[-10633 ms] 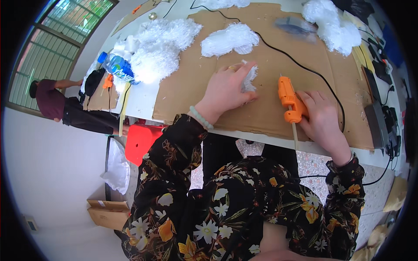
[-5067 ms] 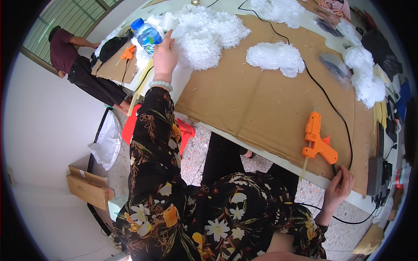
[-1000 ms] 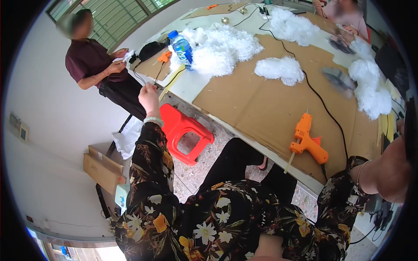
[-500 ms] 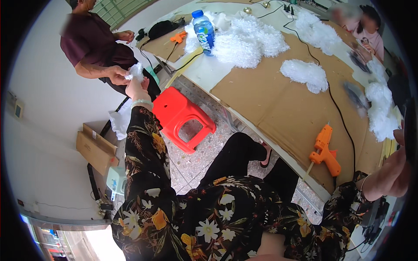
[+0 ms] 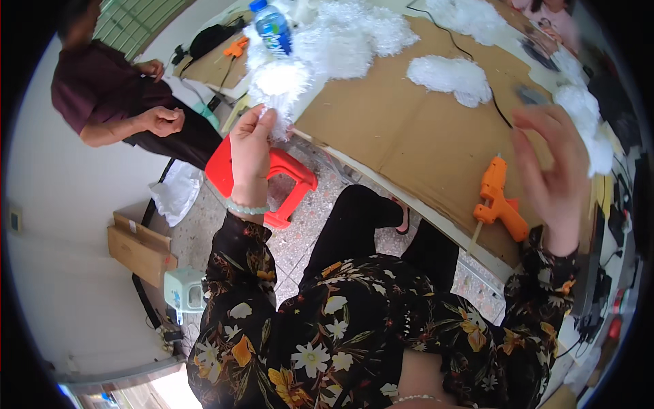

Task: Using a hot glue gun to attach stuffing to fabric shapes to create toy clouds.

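My left hand (image 5: pixel 251 151), a pale beaded bracelet on its wrist, pinches a piece of white fluffy tinsel (image 5: pixel 278 85) between thumb and fingers near the table's left edge. That piece overlaps a larger white tinsel heap (image 5: pixel 334 44) behind it, so where one ends is hard to tell. Over the right side of the table, my right hand (image 5: pixel 555 167) is raised with its fingers apart and nothing in them. Just left of it an orange glue gun (image 5: pixel 501 201) lies on the cardboard (image 5: pixel 402 140). A separate tinsel clump (image 5: pixel 449 80) rests farther back.
A blue-capped bottle (image 5: pixel 272 31) stands by the heap. A black cable (image 5: pixel 501 112) crosses the cardboard. The red stool (image 5: pixel 296 174) sits below the table's left edge. A co-worker (image 5: pixel 112 95) stands at left; another person (image 5: pixel 552 20) is at the far right. More tinsel (image 5: pixel 589 129) lies right.
My left hand has drawn the tinsel away from the co-worker's hand and rightward to the table. My right hand has come up from the right rim over the table. The view has shifted.
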The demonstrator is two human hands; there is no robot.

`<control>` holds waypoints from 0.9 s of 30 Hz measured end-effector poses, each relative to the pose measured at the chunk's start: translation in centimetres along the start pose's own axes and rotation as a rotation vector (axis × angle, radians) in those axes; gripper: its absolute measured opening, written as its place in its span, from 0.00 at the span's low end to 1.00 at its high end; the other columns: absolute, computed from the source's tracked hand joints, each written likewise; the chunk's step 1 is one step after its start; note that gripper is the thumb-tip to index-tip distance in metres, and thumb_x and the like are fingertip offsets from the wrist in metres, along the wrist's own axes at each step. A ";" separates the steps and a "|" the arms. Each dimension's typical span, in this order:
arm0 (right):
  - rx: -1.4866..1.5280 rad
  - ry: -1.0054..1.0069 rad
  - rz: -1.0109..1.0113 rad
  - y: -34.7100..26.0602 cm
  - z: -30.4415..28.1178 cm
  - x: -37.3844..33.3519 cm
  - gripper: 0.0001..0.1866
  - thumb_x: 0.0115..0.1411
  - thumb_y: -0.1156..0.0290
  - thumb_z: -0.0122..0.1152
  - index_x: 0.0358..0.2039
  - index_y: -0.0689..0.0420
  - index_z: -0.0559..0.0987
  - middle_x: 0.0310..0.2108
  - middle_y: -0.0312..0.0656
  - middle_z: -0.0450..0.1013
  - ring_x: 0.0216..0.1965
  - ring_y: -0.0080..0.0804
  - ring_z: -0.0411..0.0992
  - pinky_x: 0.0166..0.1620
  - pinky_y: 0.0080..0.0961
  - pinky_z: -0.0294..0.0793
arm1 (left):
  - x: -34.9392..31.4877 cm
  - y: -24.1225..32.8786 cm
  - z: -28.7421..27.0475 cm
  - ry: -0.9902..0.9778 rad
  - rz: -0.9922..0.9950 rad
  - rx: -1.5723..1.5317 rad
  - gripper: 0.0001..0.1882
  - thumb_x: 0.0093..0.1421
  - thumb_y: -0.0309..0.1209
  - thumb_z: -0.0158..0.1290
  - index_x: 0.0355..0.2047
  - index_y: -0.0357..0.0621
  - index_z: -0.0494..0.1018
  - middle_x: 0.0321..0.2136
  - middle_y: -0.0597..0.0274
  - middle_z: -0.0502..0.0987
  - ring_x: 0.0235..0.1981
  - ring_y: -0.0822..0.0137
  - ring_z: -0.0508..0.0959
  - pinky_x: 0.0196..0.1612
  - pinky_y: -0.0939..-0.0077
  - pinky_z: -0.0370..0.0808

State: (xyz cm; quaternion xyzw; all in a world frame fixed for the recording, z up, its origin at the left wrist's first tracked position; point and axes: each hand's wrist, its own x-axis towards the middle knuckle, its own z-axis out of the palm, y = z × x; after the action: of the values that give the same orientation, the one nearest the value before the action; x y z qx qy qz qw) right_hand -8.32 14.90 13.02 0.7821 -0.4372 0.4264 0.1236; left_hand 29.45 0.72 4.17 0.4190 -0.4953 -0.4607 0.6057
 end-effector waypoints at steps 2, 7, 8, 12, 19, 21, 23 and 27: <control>-0.002 -0.019 -0.007 1.0 0.9 -0.1 0.18 0.51 0.76 0.64 0.44 0.56 0.77 0.37 0.45 0.73 0.38 0.43 0.73 0.40 0.30 0.73 | -0.5 -0.3 3.0 -0.205 -0.078 0.090 0.12 0.60 0.25 0.55 0.43 0.33 0.75 0.31 0.65 0.79 0.26 0.77 0.74 0.29 0.83 0.72; 0.163 -0.059 0.077 2.5 3.4 -0.7 0.24 0.51 0.71 0.64 0.50 0.56 0.75 0.42 0.45 0.72 0.39 0.36 0.71 0.42 0.28 0.71 | -3.4 1.4 10.3 -0.528 -0.103 0.192 0.10 0.58 0.21 0.54 0.41 0.35 0.77 0.29 0.67 0.77 0.29 0.81 0.73 0.31 0.87 0.70; 0.146 -0.054 0.099 2.7 3.8 -1.0 0.24 0.51 0.71 0.64 0.50 0.56 0.75 0.42 0.45 0.72 0.39 0.36 0.71 0.42 0.28 0.71 | -3.3 1.2 11.2 -0.556 -0.109 0.189 0.10 0.58 0.21 0.54 0.41 0.35 0.77 0.29 0.67 0.77 0.29 0.81 0.73 0.31 0.87 0.70; 0.426 -0.233 0.372 3.3 4.2 -1.3 0.22 0.54 0.67 0.64 0.50 0.57 0.75 0.39 0.37 0.73 0.32 0.25 0.68 0.35 0.21 0.69 | -3.2 1.6 14.3 -0.719 -0.164 0.291 0.10 0.58 0.23 0.54 0.40 0.36 0.77 0.28 0.68 0.77 0.27 0.81 0.73 0.26 0.86 0.68; 0.817 -0.272 0.615 7.0 5.8 -2.1 0.12 0.59 0.66 0.60 0.37 0.61 0.78 0.24 0.28 0.70 0.24 0.15 0.64 0.29 0.16 0.64 | -3.5 3.5 17.6 -0.795 -0.192 0.190 0.13 0.61 0.29 0.52 0.45 0.37 0.74 0.32 0.63 0.78 0.28 0.76 0.76 0.26 0.84 0.72; 0.822 -0.217 0.676 7.2 5.9 -1.9 0.12 0.60 0.66 0.60 0.37 0.61 0.78 0.25 0.28 0.70 0.25 0.14 0.64 0.29 0.15 0.64 | -3.8 3.2 17.5 -0.728 -0.201 0.041 0.16 0.62 0.32 0.51 0.48 0.36 0.71 0.35 0.59 0.78 0.30 0.71 0.78 0.28 0.81 0.75; 0.832 -0.166 0.728 7.2 6.2 -1.8 0.11 0.60 0.66 0.60 0.37 0.61 0.78 0.25 0.29 0.70 0.25 0.14 0.64 0.29 0.15 0.64 | -3.6 1.7 16.1 -0.652 -0.237 -0.132 0.24 0.66 0.39 0.48 0.53 0.32 0.63 0.42 0.50 0.76 0.36 0.59 0.81 0.35 0.73 0.80; 0.851 -0.151 0.815 7.2 6.3 -1.9 0.11 0.60 0.65 0.59 0.37 0.61 0.78 0.26 0.29 0.71 0.25 0.15 0.65 0.29 0.15 0.65 | -6.4 -0.6 16.9 -0.579 -0.264 -0.189 0.19 0.65 0.36 0.50 0.50 0.34 0.67 0.38 0.55 0.77 0.33 0.65 0.80 0.33 0.75 0.79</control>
State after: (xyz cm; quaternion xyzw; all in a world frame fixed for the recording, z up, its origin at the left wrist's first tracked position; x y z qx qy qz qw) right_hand -10.89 8.19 6.44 0.5602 -0.5003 0.5206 -0.4061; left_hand 12.14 5.95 4.85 0.2732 -0.5435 -0.6791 0.4110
